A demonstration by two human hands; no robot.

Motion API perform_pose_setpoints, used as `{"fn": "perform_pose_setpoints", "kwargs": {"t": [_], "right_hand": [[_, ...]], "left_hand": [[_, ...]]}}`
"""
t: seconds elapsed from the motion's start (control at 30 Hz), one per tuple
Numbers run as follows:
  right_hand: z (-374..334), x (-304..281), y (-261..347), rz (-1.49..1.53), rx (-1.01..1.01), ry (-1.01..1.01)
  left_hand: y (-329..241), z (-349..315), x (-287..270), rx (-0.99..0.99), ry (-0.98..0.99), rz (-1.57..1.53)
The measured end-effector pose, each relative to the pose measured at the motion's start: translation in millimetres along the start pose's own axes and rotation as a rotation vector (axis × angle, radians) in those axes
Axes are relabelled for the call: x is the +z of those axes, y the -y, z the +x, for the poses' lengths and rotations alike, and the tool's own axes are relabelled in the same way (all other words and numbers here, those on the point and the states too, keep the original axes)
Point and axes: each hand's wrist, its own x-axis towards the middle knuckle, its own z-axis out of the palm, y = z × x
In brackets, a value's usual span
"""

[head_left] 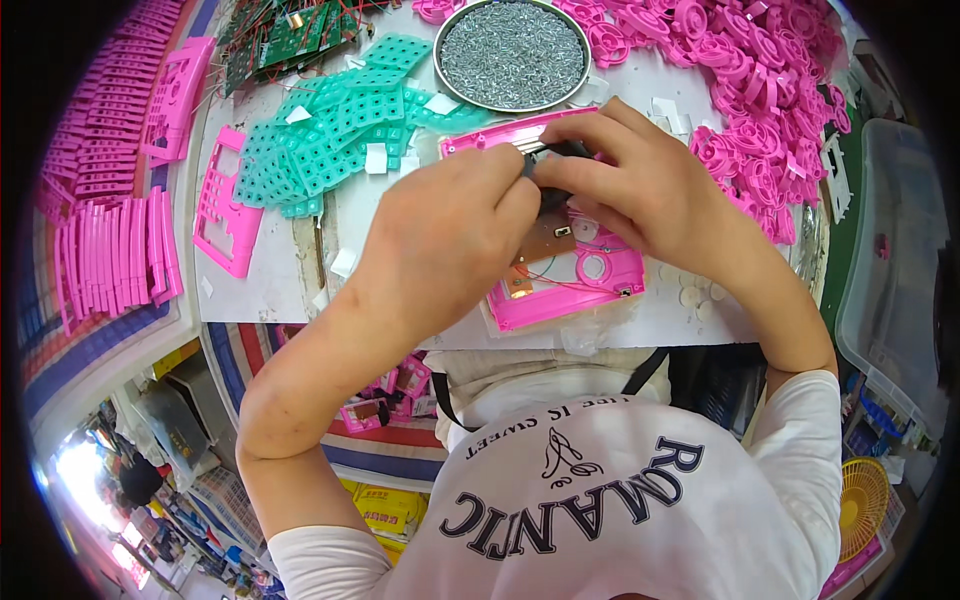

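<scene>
Both of my hands are bent over a pink plastic casing (562, 308) at the front of the table. Inside it are a brown board (548, 242), thin red and green wires and a round pink ring. My left hand (450, 225) is closed, its fingertips at the left side of a small black part (556, 190). From the right, my right hand (640, 175) pinches the same black part with thumb and fingers. Its exact kind is hidden by the fingers. The casing's far edge shows beyond my knuckles.
A round metal tray (437, 62) full of small screws stands behind the casing. Teal rubber keypads (335, 135) and green circuit boards (300, 45) lie left of it. Loose pink rings (765, 110) heap up at right. A pink frame (222, 205) and stacked pink panels (115, 245) sit left.
</scene>
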Motion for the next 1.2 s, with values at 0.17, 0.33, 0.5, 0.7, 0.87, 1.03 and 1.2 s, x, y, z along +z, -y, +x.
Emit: {"fn": "perform_pose_setpoints", "kwargs": {"t": [0.17,0.33,0.5,0.7,0.87,1.03,1.2], "right_hand": [[-5,-1,4,-0.040,-0.037,-0.031],[5,-12,-3,0.265,0.074,0.114],[19,-18,-3,0.328,0.109,0.229],[15,-9,-4,0.180,-0.091,0.179],[16,-13,17,-0.036,-0.008,0.334],[13,-13,27,-0.062,0.027,0.303],[12,-10,33,-0.088,0.043,0.262]], "left_hand": [[-2,-5,0,-0.009,0.015,-0.017],[15,-2,-6,-0.039,0.068,-0.155],[26,-2,-6,-0.048,0.112,-0.210],[26,-4,-7,-0.045,0.153,-0.208],[10,-22,-7,-0.194,0.100,-0.274],[11,-26,-3,-0.563,0.137,-0.678],[25,-8,-3,-0.682,0.283,-0.797]]}}
